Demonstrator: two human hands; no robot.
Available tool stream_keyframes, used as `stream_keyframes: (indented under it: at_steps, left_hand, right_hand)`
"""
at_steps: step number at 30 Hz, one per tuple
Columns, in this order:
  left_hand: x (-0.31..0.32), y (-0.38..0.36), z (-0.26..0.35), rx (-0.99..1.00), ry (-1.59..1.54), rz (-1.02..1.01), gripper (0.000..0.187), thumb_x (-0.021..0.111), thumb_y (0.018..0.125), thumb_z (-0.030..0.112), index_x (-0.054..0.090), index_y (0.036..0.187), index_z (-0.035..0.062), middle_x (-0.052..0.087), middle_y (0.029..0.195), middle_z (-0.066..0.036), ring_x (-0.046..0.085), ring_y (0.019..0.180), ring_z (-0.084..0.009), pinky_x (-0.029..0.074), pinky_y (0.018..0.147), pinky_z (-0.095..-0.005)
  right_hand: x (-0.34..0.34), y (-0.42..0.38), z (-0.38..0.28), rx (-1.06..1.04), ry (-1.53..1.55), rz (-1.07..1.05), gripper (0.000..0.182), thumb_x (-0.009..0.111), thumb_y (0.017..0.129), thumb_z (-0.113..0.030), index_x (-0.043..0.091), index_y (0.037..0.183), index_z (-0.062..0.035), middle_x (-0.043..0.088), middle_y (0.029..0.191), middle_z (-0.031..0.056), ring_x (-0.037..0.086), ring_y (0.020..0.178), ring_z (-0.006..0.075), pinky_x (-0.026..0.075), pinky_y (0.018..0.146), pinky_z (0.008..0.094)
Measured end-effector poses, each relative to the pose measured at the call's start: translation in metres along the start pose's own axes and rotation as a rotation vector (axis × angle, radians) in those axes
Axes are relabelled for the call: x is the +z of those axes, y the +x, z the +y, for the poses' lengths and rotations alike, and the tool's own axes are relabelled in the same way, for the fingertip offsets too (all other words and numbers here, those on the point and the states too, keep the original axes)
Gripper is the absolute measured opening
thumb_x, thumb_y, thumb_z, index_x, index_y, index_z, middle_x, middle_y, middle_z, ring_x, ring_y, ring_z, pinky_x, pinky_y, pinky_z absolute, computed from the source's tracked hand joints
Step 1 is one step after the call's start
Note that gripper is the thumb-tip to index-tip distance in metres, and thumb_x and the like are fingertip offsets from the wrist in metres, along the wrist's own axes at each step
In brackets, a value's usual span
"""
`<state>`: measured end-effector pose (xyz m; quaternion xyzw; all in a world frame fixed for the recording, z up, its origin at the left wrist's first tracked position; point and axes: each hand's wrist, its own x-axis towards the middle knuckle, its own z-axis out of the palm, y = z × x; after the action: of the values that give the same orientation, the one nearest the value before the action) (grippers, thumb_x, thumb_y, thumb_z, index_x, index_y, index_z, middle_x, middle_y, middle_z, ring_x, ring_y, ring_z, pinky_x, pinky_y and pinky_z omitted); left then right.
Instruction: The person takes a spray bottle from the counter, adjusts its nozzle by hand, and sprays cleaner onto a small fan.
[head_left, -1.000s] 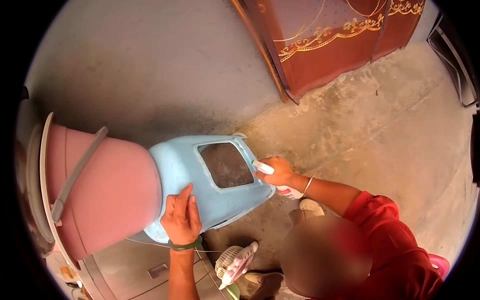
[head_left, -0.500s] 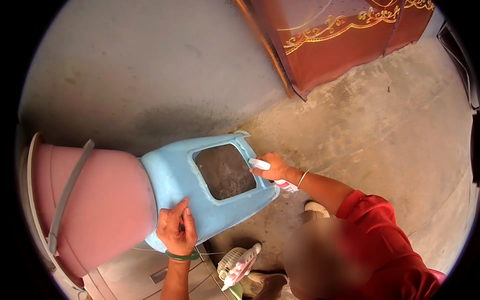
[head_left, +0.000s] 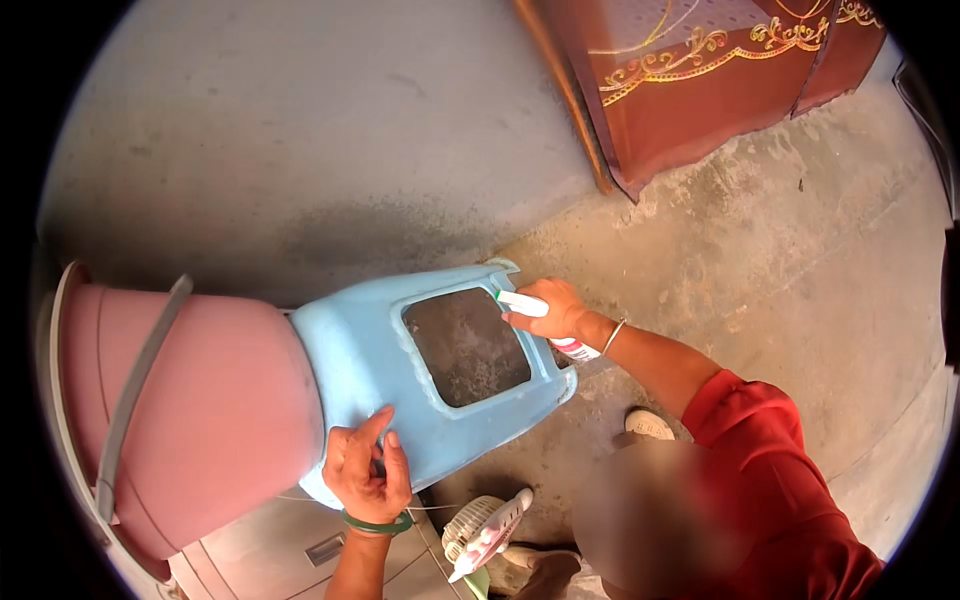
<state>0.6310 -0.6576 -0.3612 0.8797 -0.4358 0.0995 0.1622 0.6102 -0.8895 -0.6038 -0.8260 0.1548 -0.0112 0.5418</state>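
Note:
My right hand (head_left: 555,307) is wrapped round a spray bottle with a white head (head_left: 523,304) and a green nozzle tip. Part of its pink-and-white body (head_left: 577,350) shows below the hand. The nozzle points at the edge of a light blue plastic piece (head_left: 365,340) with a large square opening. My left hand (head_left: 368,470), with a green bangle, is over the lower left part of the blue piece. Its index finger and thumb are apart, the other fingers curl, and nothing is seen in it. Whether it touches the blue surface is unclear.
A pink bucket (head_left: 205,400) with a grey handle adjoins the blue piece at left. Below is a light cabinet (head_left: 260,545) beside a small pink-and-white fan (head_left: 490,535). A reddish-brown cloth (head_left: 680,125) hangs at top right. A shoe (head_left: 648,424) stands on the concrete floor (head_left: 790,270).
The view has shifted slightly, so the cloth and blue piece appear further right. My right hand has moved a little up along the blue edge with the spray bottle. My left hand keeps its pose.

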Motion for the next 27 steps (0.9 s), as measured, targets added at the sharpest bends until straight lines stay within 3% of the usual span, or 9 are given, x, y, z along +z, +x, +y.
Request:
stream_keyframes:
  at_steps: [4, 6, 9, 10, 13, 18, 21, 24, 27]
  left_hand:
    - [0.002, 0.002, -0.003, 0.069, 0.002, 0.029, 0.024, 0.066, 0.077, 0.003, 0.071, 0.100, 0.0072, 0.045, 0.066, -0.001, 0.038, 0.047, -0.0077, 0.030, 0.042, -0.0217]
    - [0.000, 0.002, -0.003, 0.057, -0.004, 0.016, 0.025, 0.066, 0.077, 0.004, 0.071, 0.101, 0.0073, 0.044, 0.065, -0.001, 0.037, 0.046, -0.0073, 0.030, 0.041, -0.0219]
    - [-0.001, 0.001, 0.000, -0.035, -0.060, 0.007, 0.023, 0.065, 0.080, 0.005, 0.068, 0.102, 0.0048, 0.039, 0.067, -0.001, 0.034, 0.051, -0.0073, 0.026, 0.045, -0.0220]
    - [-0.001, 0.002, 0.001, -0.055, -0.091, 0.023, 0.020, 0.066, 0.079, 0.005, 0.067, 0.100, 0.0050, 0.040, 0.066, -0.001, 0.034, 0.049, -0.0067, 0.026, 0.044, -0.0221]
    - [0.001, 0.000, -0.005, -0.007, -0.109, 0.046, 0.016, 0.066, 0.079, 0.005, 0.066, 0.095, 0.0055, 0.041, 0.066, 0.000, 0.033, 0.048, -0.0066, 0.026, 0.043, -0.0226]
    - [-0.002, 0.000, -0.004, -0.035, -0.088, 0.035, 0.018, 0.067, 0.074, 0.005, 0.066, 0.091, 0.0094, 0.048, 0.066, -0.004, 0.049, 0.050, -0.0136, 0.040, 0.045, -0.0272]
    - [-0.001, 0.000, -0.006, -0.015, -0.086, 0.050, 0.018, 0.067, 0.074, 0.004, 0.066, 0.090, 0.0093, 0.049, 0.066, -0.003, 0.049, 0.049, -0.0137, 0.039, 0.044, -0.0272]
    - [-0.002, 0.000, -0.006, -0.019, -0.093, 0.049, 0.018, 0.067, 0.073, 0.004, 0.067, 0.090, 0.0094, 0.049, 0.066, -0.004, 0.048, 0.048, -0.0138, 0.039, 0.043, -0.0272]
    - [0.002, 0.000, -0.009, 0.024, -0.144, 0.096, 0.015, 0.066, 0.076, 0.003, 0.068, 0.090, 0.0067, 0.046, 0.066, -0.003, 0.038, 0.047, -0.0091, 0.031, 0.042, -0.0242]
  right_hand:
    - [-0.012, 0.007, -0.024, -0.197, 0.044, 0.121, 0.026, 0.069, 0.079, -0.035, 0.067, 0.084, -0.0099, 0.066, 0.075, 0.0124, 0.063, 0.072, 0.0323, 0.050, 0.068, 0.0392]
    - [-0.019, 0.008, -0.051, -0.517, 0.365, 0.122, 0.030, 0.071, 0.080, -0.036, 0.066, 0.082, -0.0058, 0.065, 0.070, 0.0106, 0.063, 0.069, 0.0298, 0.050, 0.068, 0.0390]
    - [-0.029, 0.009, -0.098, -0.563, 0.452, 0.144, 0.035, 0.070, 0.078, -0.039, 0.067, 0.085, -0.0052, 0.066, 0.077, 0.0125, 0.063, 0.076, 0.0260, 0.049, 0.071, 0.0374]
    - [-0.043, 0.025, -0.110, -0.497, 0.426, -0.199, 0.037, 0.070, 0.077, -0.040, 0.066, 0.078, -0.0031, 0.063, 0.066, 0.0102, 0.061, 0.063, 0.0225, 0.049, 0.064, 0.0349]
    - [-0.048, 0.042, -0.136, -0.300, 0.533, -0.209, 0.037, 0.072, 0.079, -0.038, 0.060, 0.065, -0.0052, 0.057, 0.057, 0.0030, 0.053, 0.053, 0.0125, 0.043, 0.051, 0.0281]
    - [-0.064, 0.065, -0.171, -0.307, 0.501, -0.323, 0.036, 0.072, 0.078, -0.034, 0.058, 0.060, -0.0052, 0.057, 0.057, 0.0034, 0.052, 0.049, 0.0126, 0.042, 0.049, 0.0286]
    - [-0.066, 0.071, -0.186, -0.408, 0.564, -0.387, 0.035, 0.072, 0.077, -0.033, 0.059, 0.061, -0.0044, 0.057, 0.058, 0.0039, 0.051, 0.050, 0.0129, 0.042, 0.049, 0.0287]
    - [-0.070, 0.071, -0.191, -0.305, 0.322, -0.449, 0.032, 0.073, 0.073, -0.032, 0.061, 0.066, -0.0031, 0.060, 0.060, 0.0046, 0.056, 0.052, 0.0143, 0.046, 0.053, 0.0291]
    - [-0.071, 0.071, -0.164, -0.179, 0.303, -0.289, 0.030, 0.073, 0.073, -0.029, 0.060, 0.065, -0.0030, 0.059, 0.058, 0.0046, 0.055, 0.050, 0.0135, 0.045, 0.052, 0.0290]
